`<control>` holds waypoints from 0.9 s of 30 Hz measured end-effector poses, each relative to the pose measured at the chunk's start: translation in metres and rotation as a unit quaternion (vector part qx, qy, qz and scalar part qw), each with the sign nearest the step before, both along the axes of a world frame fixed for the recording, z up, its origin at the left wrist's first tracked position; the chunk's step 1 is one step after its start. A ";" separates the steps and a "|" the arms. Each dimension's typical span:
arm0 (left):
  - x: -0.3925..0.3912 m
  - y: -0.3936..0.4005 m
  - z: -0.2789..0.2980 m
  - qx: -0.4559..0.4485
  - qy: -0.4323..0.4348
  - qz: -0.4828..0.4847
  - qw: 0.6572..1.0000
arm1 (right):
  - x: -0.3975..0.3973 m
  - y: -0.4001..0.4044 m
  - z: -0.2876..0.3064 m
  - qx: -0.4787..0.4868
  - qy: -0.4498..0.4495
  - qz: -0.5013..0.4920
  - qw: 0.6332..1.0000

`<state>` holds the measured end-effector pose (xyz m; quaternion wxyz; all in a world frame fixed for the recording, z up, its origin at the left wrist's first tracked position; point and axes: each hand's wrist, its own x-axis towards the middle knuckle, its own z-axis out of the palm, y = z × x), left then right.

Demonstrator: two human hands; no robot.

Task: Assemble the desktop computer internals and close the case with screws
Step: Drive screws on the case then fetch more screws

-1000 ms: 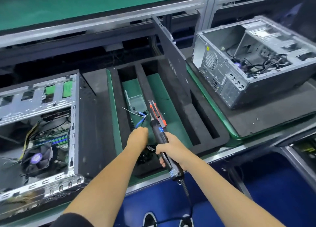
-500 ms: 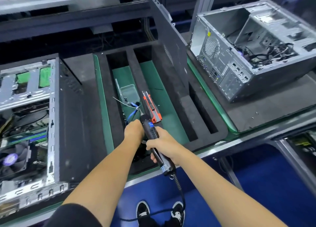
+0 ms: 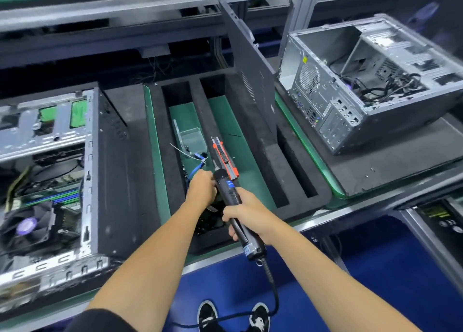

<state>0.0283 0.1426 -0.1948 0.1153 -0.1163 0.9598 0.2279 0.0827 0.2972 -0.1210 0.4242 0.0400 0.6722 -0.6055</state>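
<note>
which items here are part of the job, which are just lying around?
Job:
- electric screwdriver, gripped by right hand
- left hand at its tip
- open case, left
- open case, right
- side panel

Lying about:
- utility knife
- clear plastic box
- blue cable

An orange and grey utility knife (image 3: 224, 158) is being kept on the black foam tray (image 3: 255, 141), with a small clear plastic box (image 3: 191, 139) lying at its ten o'clock. Black-and-white shoes (image 3: 259, 319) are being seen on the blue floor (image 3: 390, 276).
</note>
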 end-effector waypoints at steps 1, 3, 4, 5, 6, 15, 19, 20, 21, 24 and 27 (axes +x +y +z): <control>0.001 -0.002 0.006 0.062 0.021 0.038 0.997 | 0.001 0.002 0.004 -0.003 0.002 -0.002 1.000; 0.006 -0.007 0.024 0.200 0.061 0.122 0.970 | 0.004 0.005 0.014 -0.012 0.011 -0.006 1.000; 0.009 -0.009 0.035 0.272 0.080 0.158 0.946 | 0.006 0.006 0.020 -0.015 0.018 -0.006 1.000; 0.013 -0.011 0.048 0.344 0.101 0.188 0.915 | 0.008 0.007 0.026 -0.018 0.026 -0.006 0.999; 0.016 -0.012 0.061 0.399 0.120 0.212 0.884 | 0.011 0.008 0.031 -0.023 0.035 -0.005 0.999; 0.058 -0.025 0.154 0.472 0.239 0.245 0.812 | 0.055 0.002 0.094 -0.083 0.085 0.039 0.992; 0.075 -0.032 0.180 0.482 0.246 0.222 0.811 | 0.078 -0.009 0.114 -0.080 0.114 0.035 0.990; 0.080 -0.036 0.186 0.478 0.247 0.210 0.816 | 0.084 -0.013 0.117 -0.076 0.118 0.033 0.990; 0.086 -0.040 0.191 0.471 0.248 0.196 0.823 | 0.091 -0.018 0.121 -0.071 0.123 0.033 0.989; 0.112 -0.062 0.202 0.454 0.246 0.150 0.843 | 0.119 -0.039 0.131 -0.066 0.148 0.035 0.986; 0.140 -0.093 0.214 0.432 0.237 0.094 0.865 | 0.150 -0.066 0.140 -0.064 0.157 0.026 0.985</control>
